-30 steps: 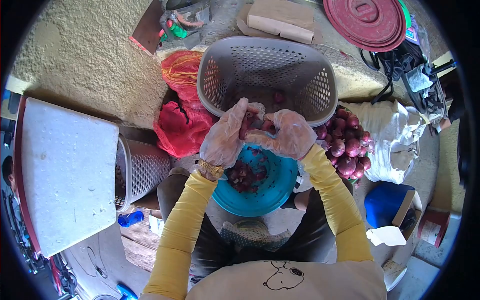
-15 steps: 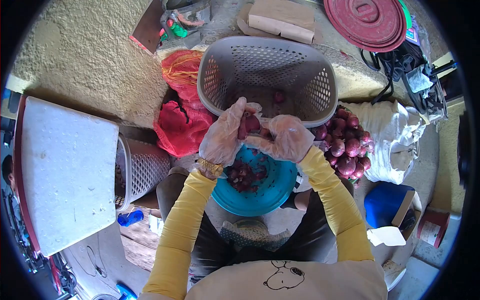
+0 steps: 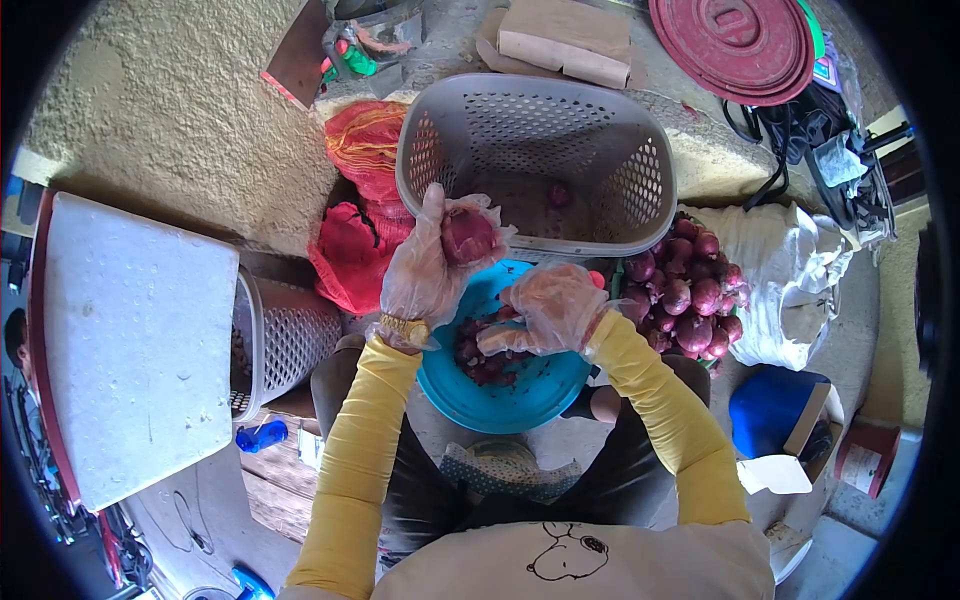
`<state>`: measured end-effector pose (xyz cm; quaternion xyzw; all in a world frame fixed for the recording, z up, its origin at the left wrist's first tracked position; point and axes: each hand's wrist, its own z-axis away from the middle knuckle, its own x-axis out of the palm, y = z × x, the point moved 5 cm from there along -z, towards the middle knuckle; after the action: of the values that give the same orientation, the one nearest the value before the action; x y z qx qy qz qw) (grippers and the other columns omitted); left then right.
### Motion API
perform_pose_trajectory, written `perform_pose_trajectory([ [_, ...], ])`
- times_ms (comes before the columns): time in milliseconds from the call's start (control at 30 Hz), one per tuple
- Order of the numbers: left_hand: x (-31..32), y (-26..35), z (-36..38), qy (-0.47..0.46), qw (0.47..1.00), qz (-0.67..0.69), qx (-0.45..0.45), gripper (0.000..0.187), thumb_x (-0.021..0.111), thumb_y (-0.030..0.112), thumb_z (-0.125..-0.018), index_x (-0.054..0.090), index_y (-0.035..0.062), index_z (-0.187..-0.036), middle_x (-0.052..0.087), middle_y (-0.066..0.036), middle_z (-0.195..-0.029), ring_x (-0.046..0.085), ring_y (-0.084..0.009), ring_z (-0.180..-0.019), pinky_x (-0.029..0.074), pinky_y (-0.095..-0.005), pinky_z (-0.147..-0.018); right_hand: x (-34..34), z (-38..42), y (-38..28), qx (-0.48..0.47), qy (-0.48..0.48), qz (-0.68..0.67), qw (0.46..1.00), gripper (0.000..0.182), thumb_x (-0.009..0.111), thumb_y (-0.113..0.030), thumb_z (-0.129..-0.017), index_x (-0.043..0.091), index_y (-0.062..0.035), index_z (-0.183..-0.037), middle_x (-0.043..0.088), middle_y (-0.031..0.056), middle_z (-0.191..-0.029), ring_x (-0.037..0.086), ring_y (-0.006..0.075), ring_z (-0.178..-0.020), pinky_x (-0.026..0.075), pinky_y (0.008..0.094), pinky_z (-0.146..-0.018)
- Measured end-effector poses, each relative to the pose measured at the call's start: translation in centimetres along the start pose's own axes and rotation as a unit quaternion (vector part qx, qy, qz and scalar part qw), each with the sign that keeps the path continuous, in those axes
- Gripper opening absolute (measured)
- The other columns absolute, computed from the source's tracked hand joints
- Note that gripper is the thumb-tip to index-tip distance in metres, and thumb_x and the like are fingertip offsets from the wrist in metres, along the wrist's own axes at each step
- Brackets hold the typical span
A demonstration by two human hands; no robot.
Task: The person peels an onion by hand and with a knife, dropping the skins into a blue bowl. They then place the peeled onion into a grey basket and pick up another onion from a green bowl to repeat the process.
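My left hand (image 3: 415,272), in a clear plastic glove, holds a red onion (image 3: 468,237) just in front of the grey basket's near rim. My right hand (image 3: 555,305), gloved the same way, is above the blue basin (image 3: 505,408) with its fingers curled and thumb stretched to the left. A small bright red end shows beside its knuckles; what the fingers hold is hidden. Onion skins and scraps (image 3: 485,365) lie in the basin. Inside the grey perforated basket (image 3: 535,240) sits one red onion (image 3: 558,195).
A pile of red onions (image 3: 690,295) lies at the right against a white sack (image 3: 780,260). Left of the basket is a red mesh bag (image 3: 365,250). A white foam board (image 3: 140,340) covers part of another basket (image 3: 295,325). A blue container (image 3: 770,405) stands at right.
My hands have moved apart. The left has gone slightly left, turning the onion into view on its palm; the right has come down and nearer, over the basin.
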<state>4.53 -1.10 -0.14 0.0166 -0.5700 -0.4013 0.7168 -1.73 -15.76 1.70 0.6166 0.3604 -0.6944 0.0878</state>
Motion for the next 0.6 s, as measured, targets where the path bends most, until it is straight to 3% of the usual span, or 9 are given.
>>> perform_pose_trajectory([
  [100,-0.1,-0.1,-0.3,-0.034,0.999,0.026,-0.001,0.060,0.050,0.052,-0.107,0.061,-0.0039,-0.124,0.066,-0.017,-0.110,0.064,-0.0343,-0.105,0.057,-0.0499,-0.094,0.8,0.0,0.7,0.025,0.001,-0.020,0.999,0.061,0.065,-0.070,-0.087,0.072,-0.0105,-0.077,0.068,0.0102,-0.072,0.069,0.0350,-0.073,0.053,0.0478,-0.066],
  [167,-0.1,0.0,0.0,-0.018,1.000,0.010,0.008,0.063,0.049,0.053,-0.107,0.061,-0.0056,-0.126,0.066,-0.019,-0.113,0.066,-0.0370,-0.109,0.056,-0.0529,-0.098,0.8,0.1,1.0,-0.004,0.056,-0.024,0.998,0.062,0.070,-0.073,-0.081,0.072,-0.0110,-0.079,0.068,0.0099,-0.071,0.069,0.0349,-0.072,0.053,0.0483,-0.066],
  [300,0.0,0.0,0.1,0.000,1.000,-0.005,0.019,0.065,0.050,0.054,-0.107,0.061,-0.0070,-0.127,0.067,-0.020,-0.116,0.066,-0.0385,-0.113,0.056,-0.0538,-0.098,-1.9,0.0,0.6,-0.004,0.026,-0.035,0.999,0.063,0.075,-0.075,-0.074,0.072,-0.0116,-0.079,0.068,0.0100,-0.073,0.069,0.0347,-0.074,0.053,0.0481,-0.067],
  [367,0.1,-0.1,0.1,-0.001,1.000,-0.026,0.015,0.064,0.050,0.053,-0.107,0.062,-0.0065,-0.125,0.067,-0.020,-0.118,0.067,-0.0368,-0.113,0.059,-0.0528,-0.095,-3.7,0.0,0.6,0.054,0.111,-0.048,0.991,0.067,0.083,-0.075,-0.063,0.074,-0.0110,-0.082,0.066,0.0072,-0.068,0.068,0.0305,-0.069,0.052,0.0426,-0.065],
  [467,0.8,-0.5,0.1,-0.037,0.999,-0.036,0.011,0.063,0.049,0.053,-0.107,0.062,-0.0076,-0.122,0.067,-0.020,-0.117,0.069,-0.0348,-0.110,0.062,-0.0518,-0.092,-3.7,-0.2,1.8,0.131,0.135,-0.072,0.980,0.068,0.078,-0.075,-0.070,0.072,-0.0098,-0.091,0.071,0.0127,-0.082,0.070,0.0343,-0.081,0.053,0.0463,-0.074],
  [600,1.6,-1.0,0.3,-0.034,0.997,-0.064,0.023,0.063,0.047,0.051,-0.108,0.061,-0.0092,-0.122,0.067,-0.022,-0.117,0.071,-0.0332,-0.105,0.065,-0.0505,-0.088,-4.6,0.1,1.9,0.140,0.196,-0.049,0.969,0.074,0.078,-0.075,-0.070,0.072,-0.0078,-0.099,0.070,0.0141,-0.082,0.070,0.0348,-0.082,0.053,0.0466,-0.076],
])
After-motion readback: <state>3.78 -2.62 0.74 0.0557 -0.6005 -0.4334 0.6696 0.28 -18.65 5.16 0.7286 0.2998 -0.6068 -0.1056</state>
